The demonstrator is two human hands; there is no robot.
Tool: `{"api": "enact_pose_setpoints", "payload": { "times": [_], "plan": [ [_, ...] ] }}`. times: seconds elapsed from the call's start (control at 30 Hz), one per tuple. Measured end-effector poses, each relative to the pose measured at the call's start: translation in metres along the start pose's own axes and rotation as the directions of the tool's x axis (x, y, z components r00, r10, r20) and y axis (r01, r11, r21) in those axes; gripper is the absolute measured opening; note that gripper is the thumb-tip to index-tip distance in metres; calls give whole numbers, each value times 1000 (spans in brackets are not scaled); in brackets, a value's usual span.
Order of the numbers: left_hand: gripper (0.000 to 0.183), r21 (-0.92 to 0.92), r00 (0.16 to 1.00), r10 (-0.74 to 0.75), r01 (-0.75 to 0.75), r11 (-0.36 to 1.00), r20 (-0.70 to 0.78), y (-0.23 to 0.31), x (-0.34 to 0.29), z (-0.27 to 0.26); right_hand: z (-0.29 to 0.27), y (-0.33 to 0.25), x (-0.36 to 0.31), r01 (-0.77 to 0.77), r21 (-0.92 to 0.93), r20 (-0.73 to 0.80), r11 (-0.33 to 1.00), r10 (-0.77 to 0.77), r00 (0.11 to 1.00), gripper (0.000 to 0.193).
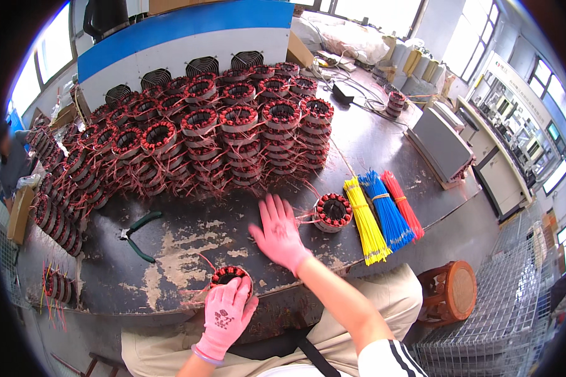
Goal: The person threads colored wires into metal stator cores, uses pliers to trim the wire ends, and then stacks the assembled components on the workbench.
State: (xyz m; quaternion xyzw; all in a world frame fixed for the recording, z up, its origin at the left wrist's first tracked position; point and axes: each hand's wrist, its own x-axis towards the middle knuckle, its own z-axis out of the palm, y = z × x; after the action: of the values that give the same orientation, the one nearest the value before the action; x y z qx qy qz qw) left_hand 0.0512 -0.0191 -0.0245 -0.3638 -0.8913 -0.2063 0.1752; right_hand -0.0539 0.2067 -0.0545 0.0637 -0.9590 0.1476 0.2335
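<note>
At the table's near edge, my left hand (226, 311), in a pink glove, grips a motor stator (220, 276) with red windings and loose red leads. Its fingers reach over the top of the ring and hide part of it. My right hand (277, 234), gloved the same way, is stretched out flat over the dark tabletop (233, 217) with nothing in it. Just right of those fingertips stands another stator (332, 212), its leads trailing toward the hand.
Stacked stators (239, 119) fill the far left before a blue-and-white machine (188, 44). Green-handled pliers (138, 235) lie left. Bundles of yellow (366, 223), blue (388, 213) and red wires (404, 204) lie right. A wooden stool (456, 290) and wire cage (497, 301) stand lower right.
</note>
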Motion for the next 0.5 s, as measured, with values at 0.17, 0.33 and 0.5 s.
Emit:
{"api": "enact_pose_setpoints", "payload": {
  "times": [0.17,0.33,0.5],
  "plan": [
    [54,-62,1000,-12,13,998,17,6,7,4,-7,6,-28,-49,40,21,998,48,999,74],
    [50,-104,997,58,-53,993,49,10,23,-2,-11,4,1,-14,179,55,984,5,998,64],
    [45,-35,991,123,-121,992,54,11,25,-18,-114,-3,-94,1,260,-56,966,14,998,31]
  ]
}}
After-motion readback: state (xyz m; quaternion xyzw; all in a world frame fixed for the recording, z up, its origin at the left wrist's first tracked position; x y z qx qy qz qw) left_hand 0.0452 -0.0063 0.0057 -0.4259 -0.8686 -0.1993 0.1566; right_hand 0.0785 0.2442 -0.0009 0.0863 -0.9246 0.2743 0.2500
